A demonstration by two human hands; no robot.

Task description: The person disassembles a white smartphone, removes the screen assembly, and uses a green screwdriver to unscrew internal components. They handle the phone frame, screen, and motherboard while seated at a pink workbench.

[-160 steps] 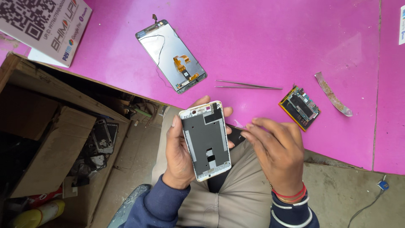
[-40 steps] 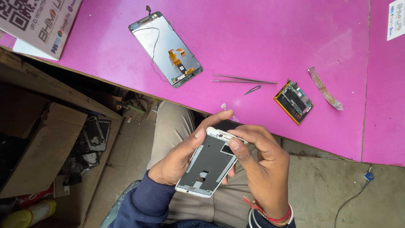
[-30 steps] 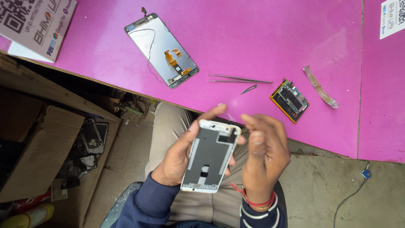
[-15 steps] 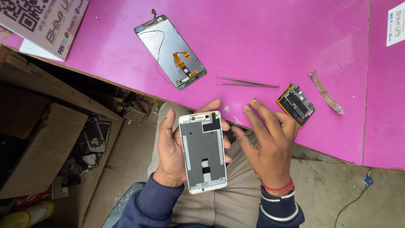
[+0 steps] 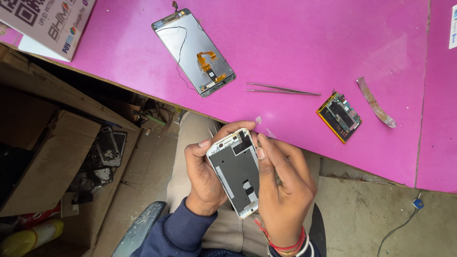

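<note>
A white phone frame (image 5: 236,172), its grey inner side up, is gripped in my left hand (image 5: 204,172) over my lap, just below the pink table's edge. My right hand (image 5: 284,185) rests along the frame's right side with the thumb pressing on its upper right rim. On the pink table (image 5: 295,43) lie a detached phone screen (image 5: 193,51) with an orange flex cable, metal tweezers (image 5: 283,89), a small circuit board (image 5: 339,116) and a thin metal pry strip (image 5: 375,101).
A white printed card (image 5: 43,24) lies at the table's top left corner. Under the table at left stand cardboard boxes (image 5: 47,162) with several old phone parts (image 5: 107,152). A yellow bottle (image 5: 31,237) lies at bottom left. A cable with a blue plug (image 5: 417,203) lies on the concrete floor.
My right hand moved back from the open spread beside the frame onto its right side. The frame tilted slightly in my left hand.
</note>
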